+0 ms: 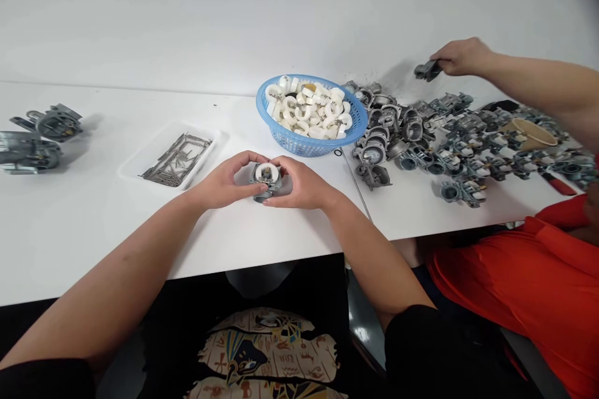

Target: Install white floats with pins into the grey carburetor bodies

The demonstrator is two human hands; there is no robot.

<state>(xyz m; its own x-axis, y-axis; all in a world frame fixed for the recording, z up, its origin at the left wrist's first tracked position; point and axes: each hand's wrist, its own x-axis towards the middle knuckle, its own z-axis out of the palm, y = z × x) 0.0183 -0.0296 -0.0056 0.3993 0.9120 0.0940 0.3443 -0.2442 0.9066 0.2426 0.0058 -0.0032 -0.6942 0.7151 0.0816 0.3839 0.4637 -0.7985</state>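
Between my two hands, low over the white table (224, 237), is a grey metal carburetor body (260, 196). A white ring-shaped float (266, 165) sits in its upward-facing opening, with a brass-coloured part showing in the middle. My left hand (229, 181) grips the body from the left, thumb across its near side. From the right, my right hand (299, 184) holds the same body, its thumb low and its fingers curled over the far edge. Parts of the body are hidden behind my fingers.
A blue basket (309, 144) full of white floats stands beyond my hands. To the left are a clear tray (133, 165) of thin metal pins and two carburetors (51, 124). Many metal bodies (412, 128) cover the right side, where a co-worker's hand (461, 57) holds one.
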